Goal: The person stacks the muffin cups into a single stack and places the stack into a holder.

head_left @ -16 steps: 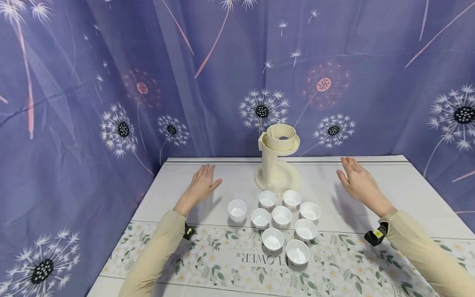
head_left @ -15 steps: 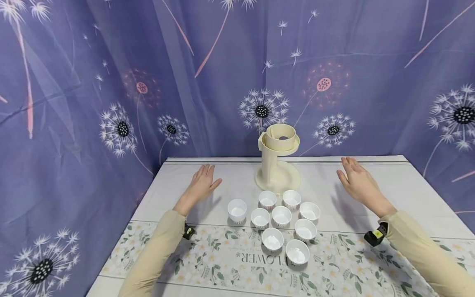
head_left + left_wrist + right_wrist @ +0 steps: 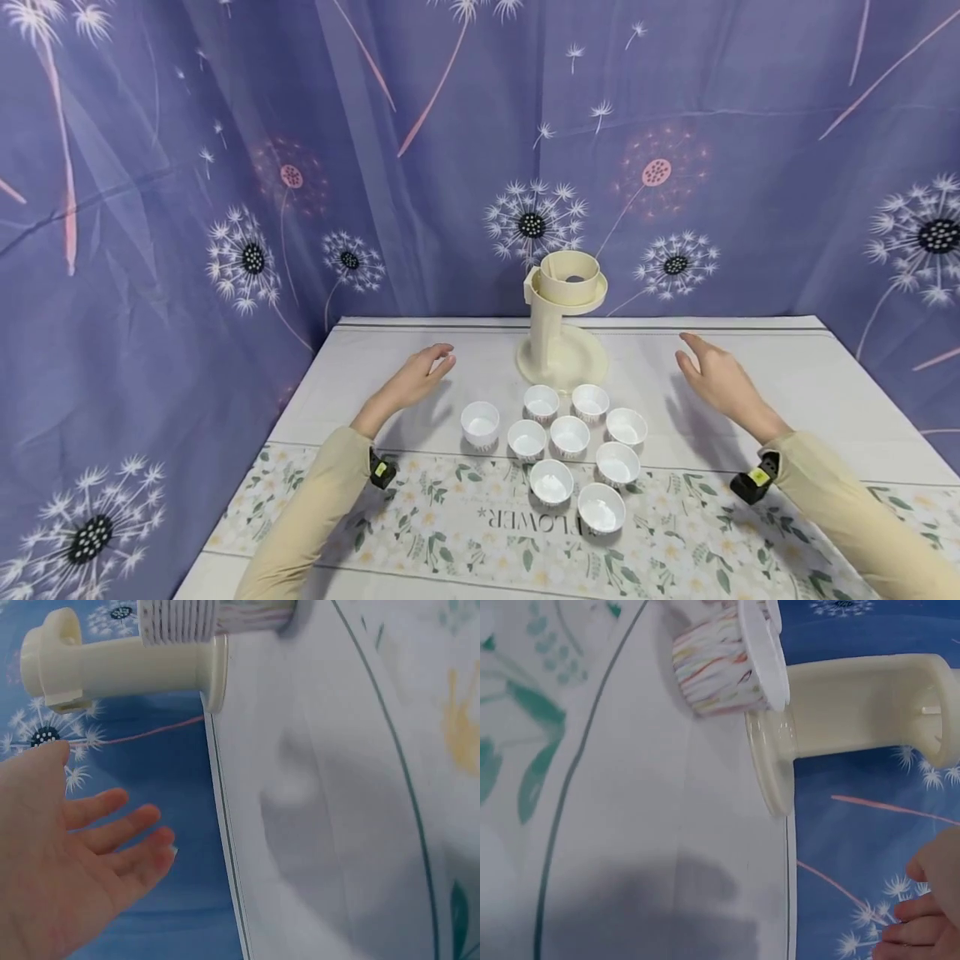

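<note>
My left hand (image 3: 411, 379) hovers over the left side of the table, holding nothing, its fingers loosely bent and pointing inward. Nearest to it stands a ribbed white cup (image 3: 480, 427), which shows at the top of the left wrist view. On the right side my right hand (image 3: 722, 383) is also in the air with nothing in it, thumb apart from the fingers. Between the hands several small white cups (image 3: 569, 437) stand upright in a loose group; one cup (image 3: 720, 667) has coloured streaks outside. Behind them rises a cream stand (image 3: 545, 333) with a round base and a ring-shaped holder (image 3: 570, 279) on top.
A white tablecloth (image 3: 450, 575) with a floral band and printed lettering covers the table. A purple-blue curtain (image 3: 450, 208) with dandelion prints hangs along the back and left. A small black device (image 3: 381, 472) is strapped at each wrist.
Both hands have turned inward, and their fingers have bent from the straighter pose before. The head view has shifted very slightly. The cups and the cream stand have stayed in place.
</note>
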A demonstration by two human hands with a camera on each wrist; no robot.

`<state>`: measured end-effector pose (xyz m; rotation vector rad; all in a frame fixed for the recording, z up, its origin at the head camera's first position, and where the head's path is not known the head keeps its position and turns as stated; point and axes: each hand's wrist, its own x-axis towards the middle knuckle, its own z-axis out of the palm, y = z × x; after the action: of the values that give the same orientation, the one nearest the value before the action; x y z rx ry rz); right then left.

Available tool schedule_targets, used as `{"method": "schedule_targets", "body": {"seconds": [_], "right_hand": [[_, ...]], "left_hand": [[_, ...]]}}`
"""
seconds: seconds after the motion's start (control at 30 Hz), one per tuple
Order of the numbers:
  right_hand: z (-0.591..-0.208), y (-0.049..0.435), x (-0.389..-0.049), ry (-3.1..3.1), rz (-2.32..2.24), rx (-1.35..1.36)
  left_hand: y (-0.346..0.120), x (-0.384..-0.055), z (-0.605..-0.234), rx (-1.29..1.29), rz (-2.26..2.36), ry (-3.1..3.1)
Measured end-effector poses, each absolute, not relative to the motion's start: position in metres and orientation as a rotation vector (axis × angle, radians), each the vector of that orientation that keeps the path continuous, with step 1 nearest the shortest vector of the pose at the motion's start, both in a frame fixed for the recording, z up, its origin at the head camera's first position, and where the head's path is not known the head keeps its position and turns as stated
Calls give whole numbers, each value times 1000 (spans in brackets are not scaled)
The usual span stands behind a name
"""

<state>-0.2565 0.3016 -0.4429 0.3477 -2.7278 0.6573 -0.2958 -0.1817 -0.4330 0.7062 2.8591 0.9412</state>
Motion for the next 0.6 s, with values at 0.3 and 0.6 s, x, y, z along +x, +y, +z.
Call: {"method": "schedule_targets", "body": {"seconds": [0.3,0.6], "right_hand": [[-440,285,-262,-2456,877,461],[-441,276,-261,-2523,1147,456]], "left_hand": [[-176,-291,-437,779,1109,2702],[-168,-281,-443,776,1247,2530]]}}
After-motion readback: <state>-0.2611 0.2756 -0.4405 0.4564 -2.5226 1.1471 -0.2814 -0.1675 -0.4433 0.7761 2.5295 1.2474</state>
